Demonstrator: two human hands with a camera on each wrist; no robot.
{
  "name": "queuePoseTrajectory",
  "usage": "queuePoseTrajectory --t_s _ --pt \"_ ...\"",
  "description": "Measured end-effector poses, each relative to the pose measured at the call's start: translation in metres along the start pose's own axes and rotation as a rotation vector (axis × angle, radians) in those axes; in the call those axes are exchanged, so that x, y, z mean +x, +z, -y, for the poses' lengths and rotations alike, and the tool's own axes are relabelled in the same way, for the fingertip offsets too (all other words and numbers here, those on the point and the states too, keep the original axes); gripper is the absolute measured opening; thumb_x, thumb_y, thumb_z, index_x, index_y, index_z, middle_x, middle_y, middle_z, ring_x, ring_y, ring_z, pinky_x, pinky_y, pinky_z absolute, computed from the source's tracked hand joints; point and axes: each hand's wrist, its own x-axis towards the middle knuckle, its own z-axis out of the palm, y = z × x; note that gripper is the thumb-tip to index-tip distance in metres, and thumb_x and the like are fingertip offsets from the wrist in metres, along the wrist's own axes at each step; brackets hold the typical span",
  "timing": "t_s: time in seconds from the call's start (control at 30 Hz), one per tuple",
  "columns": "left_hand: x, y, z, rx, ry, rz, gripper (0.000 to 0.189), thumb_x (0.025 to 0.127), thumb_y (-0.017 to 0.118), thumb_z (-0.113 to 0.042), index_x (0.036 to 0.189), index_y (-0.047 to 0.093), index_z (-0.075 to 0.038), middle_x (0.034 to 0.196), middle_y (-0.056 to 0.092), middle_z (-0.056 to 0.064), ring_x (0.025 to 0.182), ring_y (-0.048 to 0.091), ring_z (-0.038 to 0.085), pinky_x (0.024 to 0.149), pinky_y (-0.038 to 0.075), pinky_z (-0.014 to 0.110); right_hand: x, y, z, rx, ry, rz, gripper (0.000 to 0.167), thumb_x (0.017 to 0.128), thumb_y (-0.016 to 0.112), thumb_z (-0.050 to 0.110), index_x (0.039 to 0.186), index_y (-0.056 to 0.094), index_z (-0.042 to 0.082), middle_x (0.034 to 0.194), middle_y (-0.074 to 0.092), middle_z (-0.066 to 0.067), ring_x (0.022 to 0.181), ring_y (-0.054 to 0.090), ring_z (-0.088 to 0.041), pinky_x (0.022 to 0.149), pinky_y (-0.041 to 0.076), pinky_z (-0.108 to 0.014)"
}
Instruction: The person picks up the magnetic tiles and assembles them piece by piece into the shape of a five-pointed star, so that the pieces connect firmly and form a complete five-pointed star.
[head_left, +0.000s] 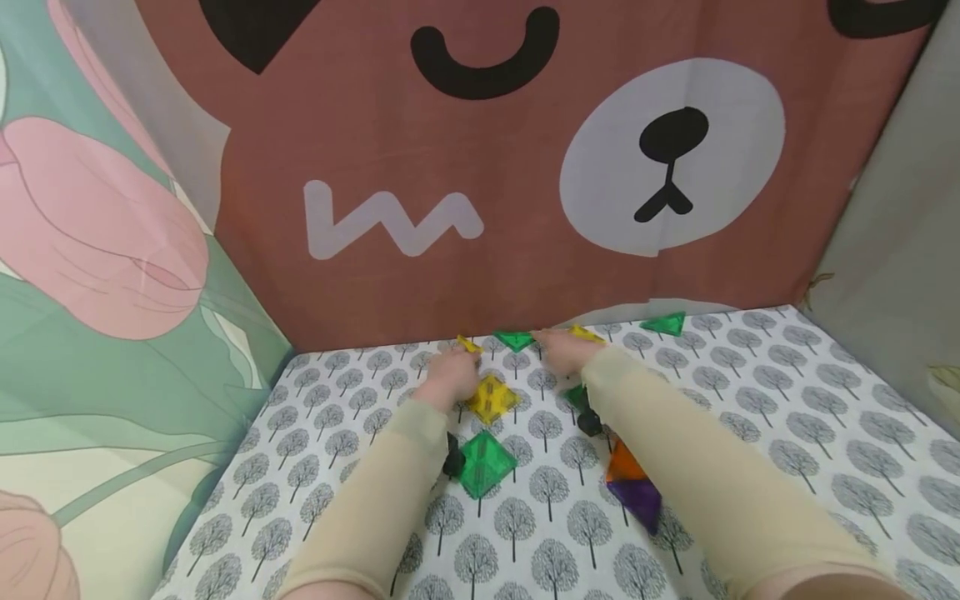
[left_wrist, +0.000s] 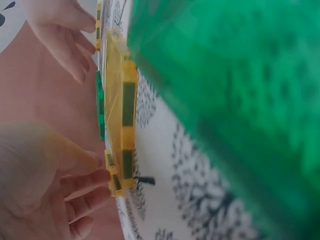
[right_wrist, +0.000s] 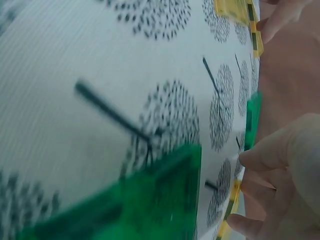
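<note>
My left hand [head_left: 452,375] is at the far edge of the table, its thumb and fingertips on a small yellow triangular magnetic tile [head_left: 468,343]. Close by lies a yellow diamond of magnetic tiles [head_left: 492,399]. The right hand [head_left: 564,351] reaches along the same edge, and its thumb tip touches the corner of a green triangular tile [head_left: 514,340]. In the right wrist view the other fingers of that hand are spread beside another yellow tile [right_wrist: 230,210]. A green diamond of tiles [head_left: 483,463] lies near the left wrist.
Orange [head_left: 625,463] and purple [head_left: 637,500] tiles lie partly beneath the right forearm. Another green triangle [head_left: 666,324] sits at the back right. Behind the tree-print tablecloth [head_left: 551,483] hangs a brown bear-print curtain [head_left: 375,292], with a flower-print curtain [head_left: 105,225] at the left.
</note>
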Motion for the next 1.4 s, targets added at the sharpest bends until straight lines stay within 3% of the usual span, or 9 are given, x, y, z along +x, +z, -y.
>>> queuePoseTrajectory --t_s 0.2,0.33,0.43,0.53,0.63,0.9,1.07,1.27,1.4 --pt "-0.002 -0.001 0.001 0.006 0.009 0.028 0.038 0.103 0.044 -0.017 0.137 0.06 -0.01 0.144 0.046 0.014 0.133 0.043 0.031 0.098 0.044 0.044 0.019 0.013 0.011 -0.095 0.027 -0.025 0.069 0.098 0.045 0.004 0.159 0.017 0.016 0.163 0.012 -0.017 0.147 0.01 -0.038 0.117 0.017 -0.053" --pt "-0.003 -0.001 0.003 -0.023 -0.005 0.039 0.033 0.101 0.046 -0.012 0.127 0.066 -0.007 0.138 0.051 0.015 0.123 0.049 0.028 0.085 0.045 0.04 0.029 0.019 0.018 -0.231 0.018 -0.042 0.062 0.097 0.046 0.007 0.157 0.03 0.016 0.154 0.027 -0.02 0.14 0.026 -0.036 0.111 0.03 -0.049" --pt "-0.002 0.0 0.005 -0.07 -0.013 0.056 0.035 0.101 0.047 -0.01 0.132 0.063 -0.008 0.134 0.056 0.014 0.109 0.054 0.026 0.08 0.047 0.039 0.032 0.021 0.021 -0.284 0.003 -0.054 0.055 0.099 0.045 0.008 0.153 0.038 0.013 0.147 0.035 -0.02 0.132 0.033 -0.033 0.102 0.037 -0.046" --pt "-0.003 -0.001 0.007 -0.123 -0.021 0.061 0.035 0.1 0.047 -0.008 0.131 0.063 -0.009 0.128 0.06 0.012 0.094 0.056 0.023 0.072 0.047 0.036 0.029 0.021 0.021 -0.275 -0.007 -0.054 0.054 0.098 0.046 0.008 0.151 0.04 0.009 0.15 0.035 -0.02 0.139 0.03 -0.035 0.111 0.032 -0.047" --pt "-0.005 -0.003 0.008 -0.134 -0.018 0.052 0.027 0.1 0.047 -0.008 0.115 0.07 -0.008 0.113 0.064 0.011 0.086 0.056 0.024 0.068 0.047 0.037 0.026 0.019 0.021 -0.26 -0.021 -0.048 0.053 0.097 0.048 0.008 0.15 0.042 0.007 0.154 0.035 -0.017 0.145 0.023 -0.036 0.117 0.021 -0.048" --pt "-0.008 -0.004 0.014 -0.004 -0.018 0.019 0.025 0.099 0.047 -0.01 0.09 0.07 -0.013 0.137 0.055 0.015 0.125 0.051 0.032 0.083 0.044 0.039 0.014 0.014 0.015 -0.113 -0.016 0.012 0.049 0.098 0.048 0.005 0.147 0.044 0.002 0.151 0.042 -0.014 0.14 0.034 -0.033 0.113 0.031 -0.046" --pt "-0.006 -0.001 0.021 -0.005 -0.031 0.031 0.024 0.097 0.048 -0.008 0.104 0.071 -0.009 0.131 0.058 0.016 0.123 0.051 0.033 0.087 0.044 0.042 0.004 0.006 0.01 -0.022 -0.045 0.046 0.044 0.099 0.044 -0.002 0.143 0.047 -0.003 0.147 0.045 -0.018 0.134 0.043 -0.034 0.106 0.041 -0.045" --pt "-0.007 0.0 0.02 -0.04 -0.055 0.014 0.041 0.099 0.045 -0.01 0.137 0.058 -0.005 0.151 0.041 0.016 0.136 0.039 0.037 0.111 0.032 0.05 -0.003 0.004 0.015 -0.013 -0.031 -0.023 0.046 0.096 0.047 -0.004 0.142 0.048 -0.004 0.151 0.037 -0.021 0.138 0.035 -0.034 0.111 0.035 -0.046" --pt "-0.007 0.002 0.011 -0.054 -0.059 -0.052 0.046 0.101 0.043 -0.013 0.147 0.049 -0.011 0.143 0.047 0.016 0.129 0.044 0.033 0.105 0.039 0.048 -0.005 0.008 0.026 -0.071 -0.007 -0.08 0.045 0.095 0.05 0.001 0.14 0.053 0.001 0.147 0.043 -0.019 0.137 0.037 -0.034 0.107 0.04 -0.045"
